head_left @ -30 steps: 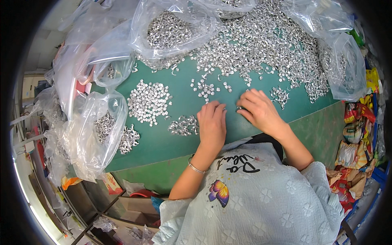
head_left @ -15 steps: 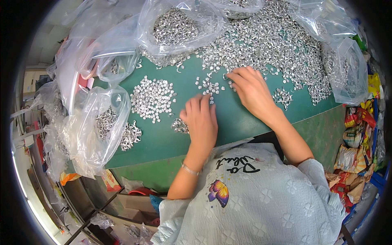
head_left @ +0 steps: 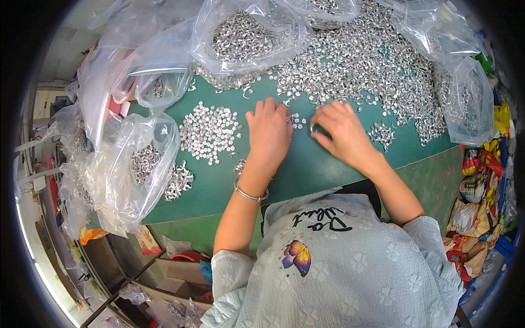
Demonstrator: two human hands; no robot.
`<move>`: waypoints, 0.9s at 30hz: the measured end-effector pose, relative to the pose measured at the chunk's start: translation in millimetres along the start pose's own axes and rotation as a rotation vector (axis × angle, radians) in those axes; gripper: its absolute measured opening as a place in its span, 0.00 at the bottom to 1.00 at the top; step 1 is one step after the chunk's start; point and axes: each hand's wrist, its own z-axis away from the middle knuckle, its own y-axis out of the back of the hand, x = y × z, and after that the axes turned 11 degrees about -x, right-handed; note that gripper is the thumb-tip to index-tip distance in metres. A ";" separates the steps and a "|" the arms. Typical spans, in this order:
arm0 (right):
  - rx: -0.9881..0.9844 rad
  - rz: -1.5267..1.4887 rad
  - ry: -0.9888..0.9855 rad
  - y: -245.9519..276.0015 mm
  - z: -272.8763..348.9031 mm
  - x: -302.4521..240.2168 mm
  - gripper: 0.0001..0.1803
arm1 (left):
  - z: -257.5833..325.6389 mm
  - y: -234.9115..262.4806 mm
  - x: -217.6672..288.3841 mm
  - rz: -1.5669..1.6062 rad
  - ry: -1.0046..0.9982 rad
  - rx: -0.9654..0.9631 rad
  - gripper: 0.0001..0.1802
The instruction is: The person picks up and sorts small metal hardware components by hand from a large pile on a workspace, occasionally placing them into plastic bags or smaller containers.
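Note:
My left hand (head_left: 269, 131) lies palm down over the green table, its fingers spread and slightly bent, partly covering a small group of silver metal pieces (head_left: 297, 121). The thumb side is by those pieces, and what is under the palm is hidden. To its right, my right hand (head_left: 344, 132) has its fingers curled. A small shiny metal piece (head_left: 313, 128) shows between its thumb and index finger. Left of my left hand spreads a flat patch of small flower-shaped silver pieces (head_left: 208, 134). A little heap of curved metal pieces (head_left: 239, 166) sits beside my left wrist.
A large heap of curved silver pieces (head_left: 372, 60) covers the table's far side. Clear plastic bags (head_left: 254, 68) of pieces stand at the back, left and right. Small piles (head_left: 381, 135) lie right of my right hand and near the left bag. The green table (head_left: 311, 169) has a curved front edge.
My left hand has moved forward, over the small group of pieces. My right hand has drawn back slightly from the large heap, and its fingers have curled. The view has shifted a little.

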 end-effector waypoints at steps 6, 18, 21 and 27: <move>0.024 -0.179 0.040 -2.2 9.8 -2.1 0.14 | -1.0 -2.9 0.8 0.067 0.031 0.022 0.10; 0.131 -0.042 -0.047 -12.2 -8.9 18.1 0.14 | -4.5 -14.1 2.0 0.105 -0.059 0.056 0.10; 0.165 -0.042 -0.064 -5.6 0.7 16.0 0.14 | -8.3 -10.4 -0.1 0.108 -0.055 0.023 0.09; 0.151 -0.119 -0.108 -1.8 7.4 11.6 0.14 | -10.8 -8.0 0.7 0.324 -0.018 0.113 0.07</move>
